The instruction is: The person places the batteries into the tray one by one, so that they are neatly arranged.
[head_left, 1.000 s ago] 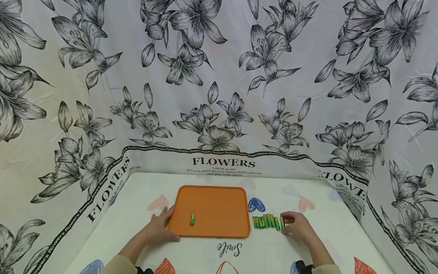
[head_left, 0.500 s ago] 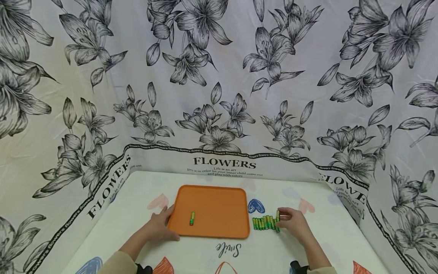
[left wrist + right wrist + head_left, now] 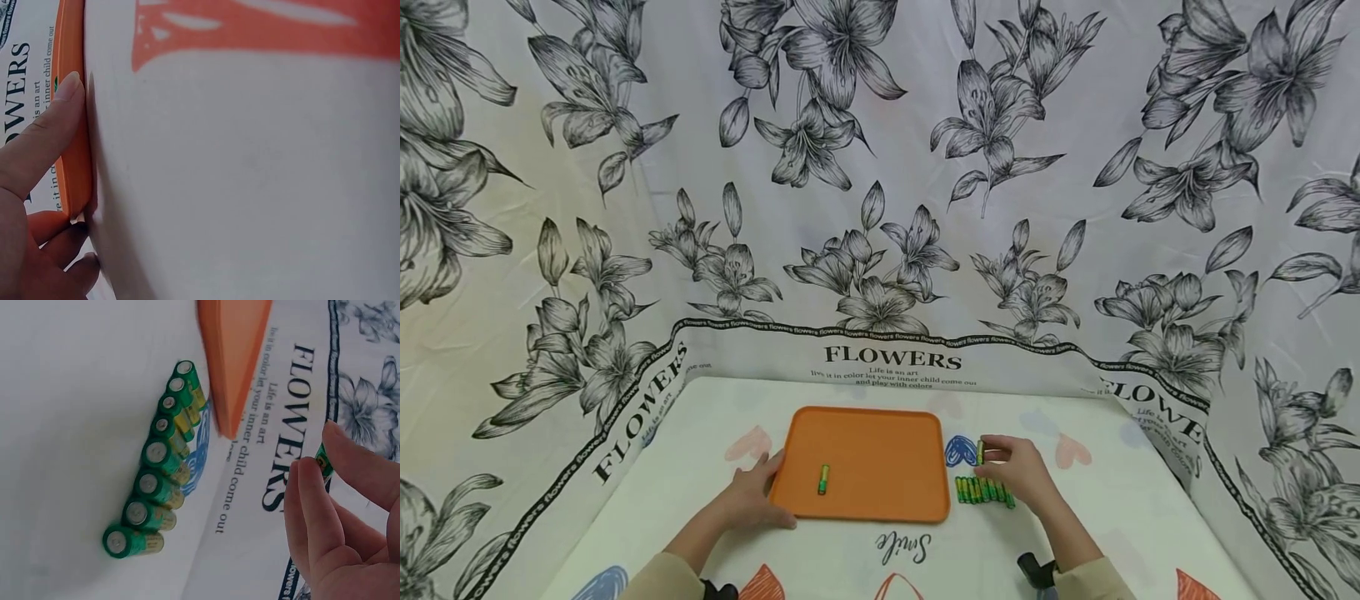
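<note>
My left hand [image 3: 752, 498] grips the near left corner of an orange tray [image 3: 880, 450]. In the left wrist view its thumb lies along the tray's side wall [image 3: 76, 169], the other fingers bent round the corner. One green and yellow battery [image 3: 823, 479] lies on the tray's left part. My right hand [image 3: 1022, 471] pinches another battery [image 3: 980, 452] between thumb and fingers, raised over the table right of the tray. Fingers hide much of this battery [image 3: 323, 461] in the right wrist view. Beneath that hand lies a row of several batteries [image 3: 156, 453], side by side.
A white tablecloth [image 3: 992, 550] printed with hearts and words covers the table. Flower-patterned curtains [image 3: 880, 250] enclose the back and both sides. The row of batteries lies just right of the tray's edge.
My right hand has picked a battery from the right end of the row and carried it up and left, toward the tray. My left hand has stayed on the tray.
</note>
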### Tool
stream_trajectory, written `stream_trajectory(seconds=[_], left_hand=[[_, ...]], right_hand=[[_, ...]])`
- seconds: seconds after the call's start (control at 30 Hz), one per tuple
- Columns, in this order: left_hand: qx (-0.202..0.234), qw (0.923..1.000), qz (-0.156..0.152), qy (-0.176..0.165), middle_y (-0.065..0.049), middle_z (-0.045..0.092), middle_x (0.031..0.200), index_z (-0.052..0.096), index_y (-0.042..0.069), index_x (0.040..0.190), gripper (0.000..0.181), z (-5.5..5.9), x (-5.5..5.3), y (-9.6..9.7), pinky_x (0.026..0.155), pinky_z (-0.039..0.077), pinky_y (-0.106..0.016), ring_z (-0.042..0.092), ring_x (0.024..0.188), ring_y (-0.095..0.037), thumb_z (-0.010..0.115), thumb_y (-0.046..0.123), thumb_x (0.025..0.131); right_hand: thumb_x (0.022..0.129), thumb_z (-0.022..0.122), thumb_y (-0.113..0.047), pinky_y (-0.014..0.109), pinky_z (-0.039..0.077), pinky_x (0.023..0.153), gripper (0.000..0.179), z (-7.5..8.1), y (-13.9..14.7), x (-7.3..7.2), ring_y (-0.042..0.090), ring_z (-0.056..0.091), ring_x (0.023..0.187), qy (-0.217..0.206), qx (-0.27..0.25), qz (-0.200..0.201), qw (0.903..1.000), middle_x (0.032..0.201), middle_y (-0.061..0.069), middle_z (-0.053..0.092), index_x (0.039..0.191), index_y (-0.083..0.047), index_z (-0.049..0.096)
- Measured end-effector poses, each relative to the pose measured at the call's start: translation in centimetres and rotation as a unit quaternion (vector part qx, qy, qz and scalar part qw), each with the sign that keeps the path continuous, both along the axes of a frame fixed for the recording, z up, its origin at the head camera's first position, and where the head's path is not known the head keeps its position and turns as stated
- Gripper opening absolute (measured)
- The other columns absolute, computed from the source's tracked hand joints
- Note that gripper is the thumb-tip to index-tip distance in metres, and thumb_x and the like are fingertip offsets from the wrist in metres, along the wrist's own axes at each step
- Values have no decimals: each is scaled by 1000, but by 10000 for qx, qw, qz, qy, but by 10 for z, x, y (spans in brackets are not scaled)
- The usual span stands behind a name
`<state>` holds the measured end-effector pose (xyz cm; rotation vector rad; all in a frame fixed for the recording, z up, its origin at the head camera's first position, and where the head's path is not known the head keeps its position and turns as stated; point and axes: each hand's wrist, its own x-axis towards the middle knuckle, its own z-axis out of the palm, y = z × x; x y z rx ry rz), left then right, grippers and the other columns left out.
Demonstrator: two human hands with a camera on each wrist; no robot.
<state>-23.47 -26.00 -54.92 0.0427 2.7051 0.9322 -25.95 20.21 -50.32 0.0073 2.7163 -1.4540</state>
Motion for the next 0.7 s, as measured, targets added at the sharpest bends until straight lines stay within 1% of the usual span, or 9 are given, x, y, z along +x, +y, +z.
stream_trajectory(seconds=[0.13, 0.3, 0.4, 0.53, 0.7], left_hand=[[22, 10000, -19, 32, -32, 17, 163, 27, 19, 161, 131, 1, 0, 1, 105, 15, -84, 7, 137, -74, 94, 56, 55], [31, 10000, 8, 13, -31, 18, 163, 27, 19, 161, 132, 0, -1, 2, 106, 16, -83, 7, 138, -73, 94, 56, 54], [0, 10000, 62, -27, -31, 17, 163, 27, 20, 161, 133, -1, -1, 2, 105, 15, -83, 7, 138, -73, 95, 56, 53], [-56, 10000, 71, 3, -31, 19, 163, 28, 20, 161, 133, -1, -1, 2, 105, 16, -83, 8, 138, -73, 95, 56, 52], [-62, 9999, 118, -44, -30, 18, 164, 28, 20, 161, 133, -3, -2, 1, 105, 16, -84, 7, 138, -73, 94, 58, 52]], right_hand=[[79, 84, -6, 39, 61, 84, 56, 4, -13, -4, 26, 70, 105, 41, -54, 157, 9999, 114, 8, 74, 132, -4, 66], [78, 85, -6, 37, 61, 81, 54, 5, -27, -7, 23, 70, 101, 133, -80, 375, 9992, 110, 6, 73, 129, -2, 67], [78, 86, -7, 38, 61, 82, 54, 4, -35, -8, 23, 70, 101, 155, -125, 442, 9988, 111, 7, 73, 128, -2, 67], [76, 87, -8, 38, 61, 83, 56, 4, -45, -9, 20, 70, 99, 174, -149, 500, 9985, 111, 5, 74, 128, -1, 67], [76, 88, -9, 36, 61, 81, 56, 7, -58, -9, 19, 69, 96, 203, -132, 636, 9977, 106, 4, 74, 127, 0, 67]])
